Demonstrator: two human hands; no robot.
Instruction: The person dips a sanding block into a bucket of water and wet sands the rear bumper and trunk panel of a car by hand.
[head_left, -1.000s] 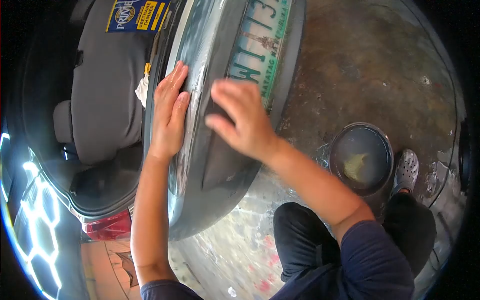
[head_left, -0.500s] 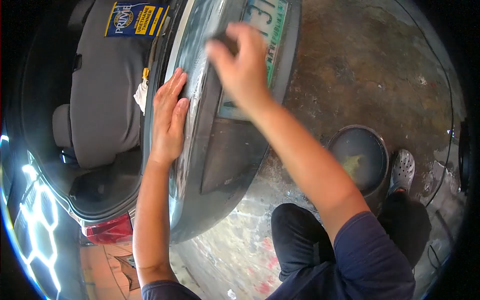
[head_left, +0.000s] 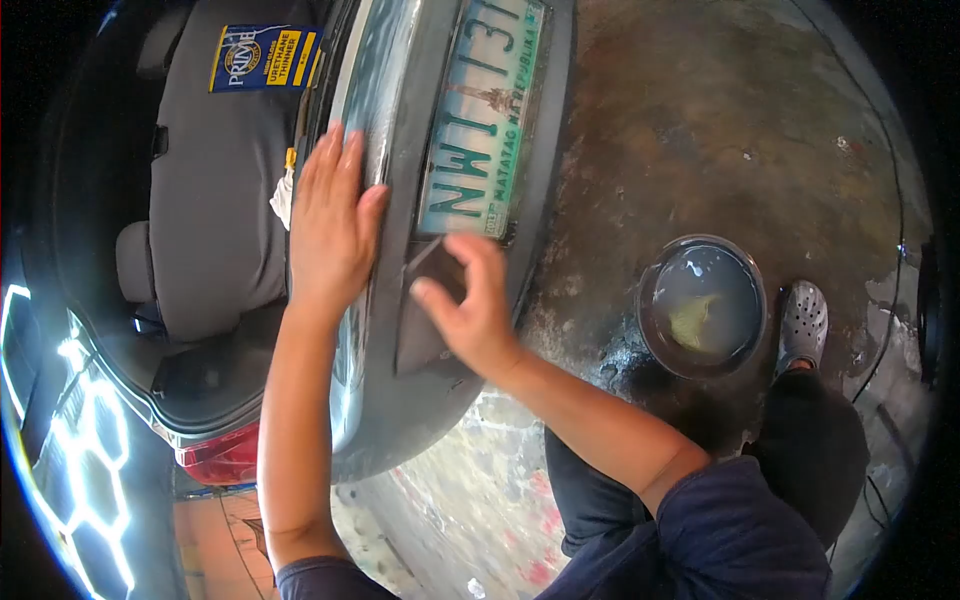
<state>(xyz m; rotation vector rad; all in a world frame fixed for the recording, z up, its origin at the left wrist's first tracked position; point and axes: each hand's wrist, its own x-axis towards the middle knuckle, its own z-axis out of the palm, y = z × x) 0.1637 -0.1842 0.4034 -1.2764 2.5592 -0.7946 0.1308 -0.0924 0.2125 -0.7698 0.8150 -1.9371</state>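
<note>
My left hand (head_left: 332, 225) lies flat on the upper edge of the car's rear bumper (head_left: 400, 150), fingers stretched out and thumb apart. Lower on the bumper, just below the licence plate (head_left: 480, 130), is my right hand (head_left: 475, 310), slightly blurred. Its thumb and fingers curl around a dark, thin piece that looks like sandpaper (head_left: 440, 285), pressed against the grey bumper surface. The hand covers part of this piece. The bumper looks wet and dull, with a shiny streak along its top edge.
A round bucket (head_left: 648, 300) of cloudy water with a yellowish cloth (head_left: 690, 322) in it stands on the wet floor (head_left: 680, 130), by my shoe (head_left: 803, 325). In the open trunk lie a blue-yellow thinner packet (head_left: 265, 58) and a white rag (head_left: 283, 197). A cable (head_left: 893, 190) runs along the floor.
My right hand has moved from over the licence plate down the bumper towards me, uncovering the plate. My left hand remains on the bumper's top edge. The view has shifted slightly.
</note>
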